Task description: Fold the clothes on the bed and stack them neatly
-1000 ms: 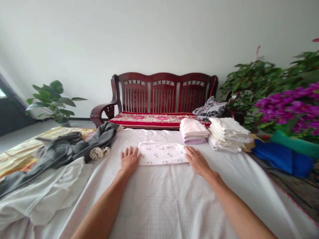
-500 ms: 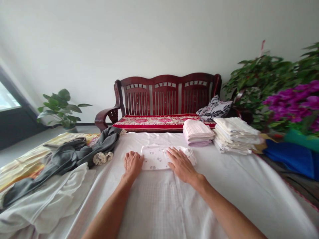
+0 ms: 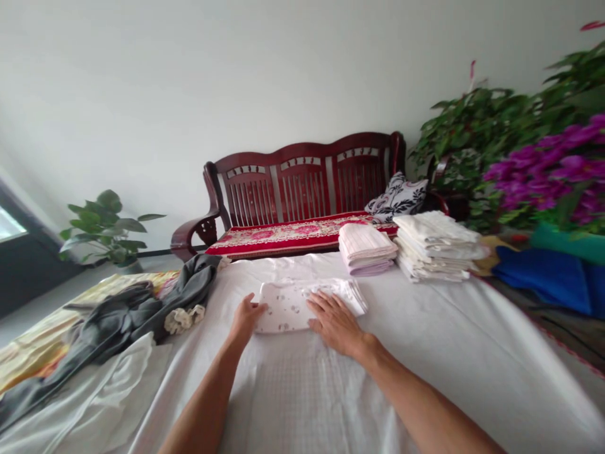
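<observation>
A folded white cloth with a small grey print [image 3: 286, 309] lies on the white sheet in front of me. My left hand [image 3: 246, 316] is at its left edge, with the thumb side touching the cloth and the fingers apart. Spread flat, my right hand [image 3: 334, 320] presses on the cloth's right half and covers part of it. Behind and to the right stand a stack of folded pink cloths [image 3: 366, 247] and a taller stack of folded white cloths [image 3: 437, 244].
Rumpled dark grey clothing [image 3: 184, 296], a cream scrunchie [image 3: 184, 319] and a white garment [image 3: 104, 394] lie to the left. Beyond the sheet [image 3: 302, 391] is a wooden bench [image 3: 305, 180] with a patterned cushion [image 3: 399, 197]. Purple flowers [image 3: 553, 170] and blue fabric [image 3: 543, 277] are on the right.
My left hand has turned, from lying palm down beside the cloth to having its thumb over the left edge. My right hand stays flat on the cloth. The view has tilted slightly.
</observation>
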Demonstrator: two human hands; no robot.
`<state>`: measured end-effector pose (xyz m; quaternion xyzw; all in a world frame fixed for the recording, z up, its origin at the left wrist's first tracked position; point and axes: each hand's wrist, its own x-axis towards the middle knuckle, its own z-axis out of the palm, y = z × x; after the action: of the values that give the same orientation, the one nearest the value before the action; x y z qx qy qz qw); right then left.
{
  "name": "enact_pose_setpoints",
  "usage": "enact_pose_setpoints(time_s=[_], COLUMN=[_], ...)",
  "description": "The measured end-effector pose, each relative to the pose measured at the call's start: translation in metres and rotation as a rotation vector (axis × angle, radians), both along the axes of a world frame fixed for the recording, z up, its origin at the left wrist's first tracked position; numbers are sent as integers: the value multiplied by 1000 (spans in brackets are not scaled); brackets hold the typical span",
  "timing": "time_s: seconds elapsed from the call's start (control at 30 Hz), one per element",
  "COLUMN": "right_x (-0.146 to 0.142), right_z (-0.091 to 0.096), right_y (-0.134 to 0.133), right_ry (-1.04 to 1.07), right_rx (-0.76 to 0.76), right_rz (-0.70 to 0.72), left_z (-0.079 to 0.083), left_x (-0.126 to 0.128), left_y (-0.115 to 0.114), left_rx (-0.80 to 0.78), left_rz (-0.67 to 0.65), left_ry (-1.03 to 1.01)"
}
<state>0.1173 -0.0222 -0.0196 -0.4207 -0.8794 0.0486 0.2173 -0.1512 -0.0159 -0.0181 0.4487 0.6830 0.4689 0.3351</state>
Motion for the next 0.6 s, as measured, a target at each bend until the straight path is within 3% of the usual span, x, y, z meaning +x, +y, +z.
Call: enact_pose_setpoints(time_s=[0.1,0.2,0.37,0.47,0.6], right_x=[3,12,27,30,31], right_z=[9,22,39,44,47], right_y=[7,17,29,29,28], right_ry=[168,429,931,1097,1140], right_rx=[-59,-193,-659,-877,-1078], right_rz=[-7,-95,-176,-172,-149], left_z=[17,38,65,67,56], left_x=[6,18,53,80,117], left_y=[-4,-5,7,17,27], left_rx=[5,0,77,104,92], left_rz=[-157,-250,-300,-296,-288], left_ry=[-234,-295,-237,-164,-82])
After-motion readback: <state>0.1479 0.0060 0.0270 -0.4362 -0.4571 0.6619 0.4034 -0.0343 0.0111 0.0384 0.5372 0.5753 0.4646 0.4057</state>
